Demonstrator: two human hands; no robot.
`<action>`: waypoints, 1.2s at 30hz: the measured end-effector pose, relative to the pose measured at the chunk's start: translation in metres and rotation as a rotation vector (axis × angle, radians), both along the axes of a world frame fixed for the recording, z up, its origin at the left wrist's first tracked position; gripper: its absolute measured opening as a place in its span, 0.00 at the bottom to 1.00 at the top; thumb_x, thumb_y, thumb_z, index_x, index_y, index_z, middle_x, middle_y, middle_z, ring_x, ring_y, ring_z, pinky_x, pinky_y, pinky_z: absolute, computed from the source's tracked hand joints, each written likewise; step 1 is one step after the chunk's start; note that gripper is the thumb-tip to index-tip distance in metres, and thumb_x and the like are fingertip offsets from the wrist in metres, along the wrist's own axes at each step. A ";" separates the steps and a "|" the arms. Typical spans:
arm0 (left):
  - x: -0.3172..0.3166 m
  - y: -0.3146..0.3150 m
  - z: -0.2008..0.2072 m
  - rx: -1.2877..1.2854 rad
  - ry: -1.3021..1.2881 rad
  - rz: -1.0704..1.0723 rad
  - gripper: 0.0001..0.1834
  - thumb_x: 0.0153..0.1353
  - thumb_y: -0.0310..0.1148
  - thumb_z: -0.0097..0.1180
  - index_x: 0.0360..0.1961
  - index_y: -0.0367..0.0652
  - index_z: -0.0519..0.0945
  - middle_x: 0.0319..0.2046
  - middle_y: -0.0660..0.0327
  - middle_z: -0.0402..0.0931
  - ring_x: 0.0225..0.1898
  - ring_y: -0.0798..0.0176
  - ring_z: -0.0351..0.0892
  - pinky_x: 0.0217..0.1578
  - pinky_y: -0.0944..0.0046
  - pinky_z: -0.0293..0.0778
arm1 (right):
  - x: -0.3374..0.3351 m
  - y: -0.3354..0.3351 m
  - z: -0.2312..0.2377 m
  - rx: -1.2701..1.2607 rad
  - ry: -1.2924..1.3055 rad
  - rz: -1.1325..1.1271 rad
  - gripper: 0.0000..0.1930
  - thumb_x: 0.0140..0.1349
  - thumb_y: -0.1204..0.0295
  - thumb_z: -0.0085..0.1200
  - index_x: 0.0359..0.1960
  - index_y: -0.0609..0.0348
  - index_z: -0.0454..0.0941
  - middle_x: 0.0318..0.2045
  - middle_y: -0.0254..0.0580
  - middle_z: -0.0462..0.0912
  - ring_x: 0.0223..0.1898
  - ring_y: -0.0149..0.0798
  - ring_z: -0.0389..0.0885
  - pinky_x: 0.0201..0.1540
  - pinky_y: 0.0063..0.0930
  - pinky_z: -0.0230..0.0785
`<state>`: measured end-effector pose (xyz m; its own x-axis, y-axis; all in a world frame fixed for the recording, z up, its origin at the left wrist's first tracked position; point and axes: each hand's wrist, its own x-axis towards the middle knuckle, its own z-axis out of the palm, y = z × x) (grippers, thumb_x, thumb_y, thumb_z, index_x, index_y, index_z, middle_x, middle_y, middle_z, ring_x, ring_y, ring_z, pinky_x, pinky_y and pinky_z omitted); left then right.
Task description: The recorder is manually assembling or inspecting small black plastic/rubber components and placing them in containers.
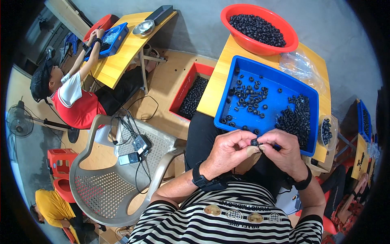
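Note:
Close to my body, just off the near edge of the blue tray [286, 79], both my hands meet fingertip to fingertip. My left hand [230, 151] pinches a small round black part [254, 142] between thumb and fingers. Against the part's other side, the thumb and fingers of my right hand [283, 151] are pressed together; whatever they pinch is hidden. In the tray, thick black rings [248, 95] lie scattered on the left and middle. A heap of smaller black pieces [298, 120] fills its right side.
Behind the tray stands a red basin [227, 25] full of black rings, with a clear plastic bag [302, 69] beside it. A clear bowl [334, 134] sits right. Left are a red crate [175, 99], a chair [103, 191] with cables, and a co-worker [77, 101] at another table.

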<state>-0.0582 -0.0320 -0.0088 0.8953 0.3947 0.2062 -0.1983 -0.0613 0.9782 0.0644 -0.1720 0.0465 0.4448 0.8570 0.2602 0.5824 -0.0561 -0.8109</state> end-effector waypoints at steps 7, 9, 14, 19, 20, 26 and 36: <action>0.001 -0.001 0.005 0.054 -0.002 0.014 0.12 0.52 0.24 0.65 0.39 0.38 0.81 0.26 0.69 0.74 0.27 0.80 0.69 0.29 0.77 0.69 | -0.004 0.001 0.004 0.018 -0.113 0.004 0.10 0.51 0.83 0.58 0.35 0.58 0.79 0.28 0.42 0.81 0.26 0.35 0.80 0.27 0.23 0.72; 0.001 -0.001 0.005 0.072 0.007 0.012 0.12 0.52 0.24 0.65 0.39 0.38 0.81 0.26 0.69 0.74 0.27 0.79 0.69 0.29 0.77 0.69 | -0.005 0.002 0.005 0.020 -0.168 0.008 0.10 0.50 0.83 0.58 0.35 0.58 0.79 0.28 0.43 0.81 0.26 0.38 0.81 0.27 0.25 0.73; 0.001 -0.001 0.000 0.123 0.018 0.007 0.12 0.52 0.25 0.65 0.39 0.38 0.81 0.26 0.68 0.76 0.27 0.78 0.70 0.30 0.76 0.70 | -0.006 0.003 0.002 -0.001 -0.259 0.039 0.10 0.48 0.85 0.58 0.33 0.60 0.78 0.27 0.44 0.80 0.26 0.43 0.81 0.28 0.29 0.75; 0.000 -0.001 -0.006 0.023 0.037 -0.049 0.12 0.53 0.25 0.64 0.40 0.38 0.81 0.29 0.66 0.78 0.30 0.78 0.73 0.33 0.75 0.73 | -0.008 0.000 -0.001 0.004 -0.205 0.028 0.09 0.50 0.84 0.58 0.34 0.61 0.78 0.29 0.45 0.80 0.27 0.40 0.80 0.29 0.26 0.74; -0.001 -0.001 -0.006 0.023 0.039 -0.046 0.12 0.53 0.25 0.64 0.40 0.38 0.81 0.29 0.66 0.78 0.30 0.78 0.73 0.33 0.75 0.73 | -0.008 0.000 -0.001 0.033 -0.181 0.023 0.09 0.50 0.83 0.57 0.34 0.61 0.79 0.30 0.45 0.80 0.27 0.39 0.80 0.30 0.24 0.73; -0.002 0.001 0.000 0.114 -0.022 -0.036 0.12 0.53 0.25 0.64 0.40 0.37 0.80 0.30 0.62 0.78 0.29 0.74 0.74 0.32 0.74 0.72 | -0.004 -0.007 -0.008 -0.050 0.565 -0.016 0.08 0.54 0.81 0.58 0.37 0.61 0.78 0.31 0.37 0.79 0.29 0.28 0.78 0.31 0.18 0.71; 0.002 0.006 -0.004 0.299 -0.263 -0.013 0.17 0.47 0.23 0.66 0.41 0.39 0.81 0.37 0.58 0.77 0.37 0.62 0.78 0.37 0.68 0.74 | 0.000 -0.013 -0.011 -0.216 0.961 0.004 0.13 0.58 0.76 0.57 0.45 0.63 0.76 0.32 0.34 0.78 0.28 0.24 0.75 0.30 0.17 0.70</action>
